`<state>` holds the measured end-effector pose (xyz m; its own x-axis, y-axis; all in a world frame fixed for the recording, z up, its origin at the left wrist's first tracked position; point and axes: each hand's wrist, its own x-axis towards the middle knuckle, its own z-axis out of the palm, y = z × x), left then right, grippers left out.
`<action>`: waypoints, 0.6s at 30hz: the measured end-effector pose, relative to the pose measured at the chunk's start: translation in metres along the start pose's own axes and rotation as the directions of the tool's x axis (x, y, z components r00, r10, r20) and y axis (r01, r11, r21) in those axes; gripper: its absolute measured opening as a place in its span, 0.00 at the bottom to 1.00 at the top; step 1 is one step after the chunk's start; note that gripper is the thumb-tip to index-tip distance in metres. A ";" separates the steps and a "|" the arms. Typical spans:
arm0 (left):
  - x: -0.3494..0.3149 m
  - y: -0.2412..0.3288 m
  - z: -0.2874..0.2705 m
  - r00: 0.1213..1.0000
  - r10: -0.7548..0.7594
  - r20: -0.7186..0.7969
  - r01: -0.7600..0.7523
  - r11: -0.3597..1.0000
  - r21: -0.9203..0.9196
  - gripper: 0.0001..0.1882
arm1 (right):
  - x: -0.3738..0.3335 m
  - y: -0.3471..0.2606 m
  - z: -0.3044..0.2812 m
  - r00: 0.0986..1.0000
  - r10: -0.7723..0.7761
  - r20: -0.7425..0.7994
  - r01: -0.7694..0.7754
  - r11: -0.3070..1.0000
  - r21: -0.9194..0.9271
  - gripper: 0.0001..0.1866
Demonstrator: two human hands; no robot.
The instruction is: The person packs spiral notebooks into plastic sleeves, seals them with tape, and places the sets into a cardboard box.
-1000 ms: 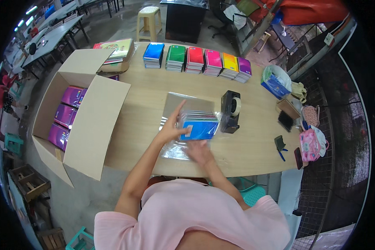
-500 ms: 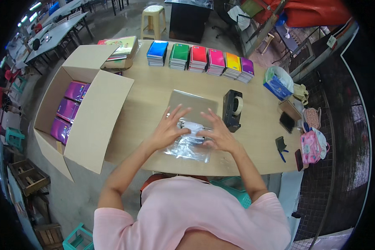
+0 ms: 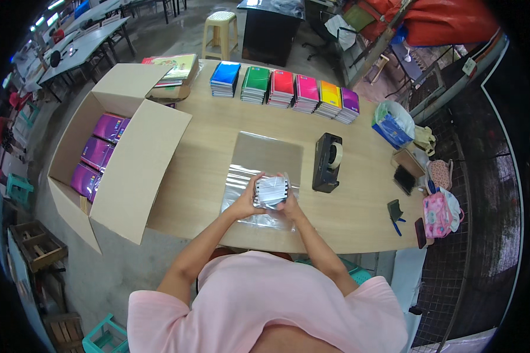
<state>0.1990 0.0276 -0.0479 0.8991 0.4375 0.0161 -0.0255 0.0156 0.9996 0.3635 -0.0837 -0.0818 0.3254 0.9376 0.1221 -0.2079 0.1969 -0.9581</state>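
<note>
Between my two hands is a small stack of notebooks in clear plastic, its pale page edges facing up and dark binding marks along both sides. My left hand is closed round the left side. My right hand grips the right side, with some fingers hidden behind the stack. Beneath lies a pile of flat clear plastic bags, shiny and partly wrinkled near me. Just right of these stands a black tape dispenser with a tape roll.
An open cardboard box at left holds purple notebook packs. Notebook stacks in several colours line the far edge. A blue bag, a dark stand, a phone and a pink pouch lie at right.
My spread hands have come down and closed on the sides of the wrapped notebook stack, which now looks tilted up. More of the plastic bags beneath shows.
</note>
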 end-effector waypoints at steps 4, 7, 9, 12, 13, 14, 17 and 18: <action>-0.015 0.012 -0.012 0.971 0.181 -0.157 -0.106 0.912 0.396 0.60 | 0.016 -0.078 -0.016 0.993 -0.117 0.029 0.120 0.954 -0.275 0.54; -0.032 0.018 0.002 0.827 0.342 -0.445 -0.102 0.871 0.480 0.52 | 0.020 -0.190 0.029 0.914 -0.183 0.361 0.403 0.504 -0.764 0.39; -0.039 0.004 0.023 0.721 0.374 -0.584 -0.095 0.887 0.451 0.47 | 0.020 -0.211 0.044 0.857 -0.099 0.506 0.515 0.202 -0.833 0.31; -0.038 -0.003 0.044 0.698 0.404 -0.591 -0.109 0.876 0.470 0.41 | 0.025 -0.207 0.047 0.894 -0.115 0.434 0.448 0.174 -0.877 0.24; -0.034 -0.001 0.051 0.701 0.422 -0.575 -0.136 0.871 0.473 0.41 | 0.037 -0.193 0.038 0.915 -0.194 0.355 0.396 0.245 -0.885 0.23; -0.034 -0.001 0.056 0.703 0.431 -0.566 -0.153 0.868 0.472 0.41 | 0.045 -0.183 0.035 0.928 -0.258 0.269 0.346 0.326 -0.880 0.21; -0.034 0.001 0.056 0.701 0.437 -0.564 -0.146 0.862 0.486 0.40 | 0.063 -0.193 0.052 0.911 0.176 0.374 0.404 -0.193 -0.894 0.19; -0.034 0.001 0.056 0.699 0.444 -0.561 -0.150 0.858 0.492 0.39 | 0.067 -0.188 0.045 0.932 -0.004 0.362 0.357 -0.159 -0.921 0.18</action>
<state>0.1931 -0.0378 -0.0462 0.3719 0.8170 0.4407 0.0582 -0.4944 0.8673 0.3827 -0.0446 0.1188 -0.0298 0.9768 0.2119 0.9983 0.0397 -0.0426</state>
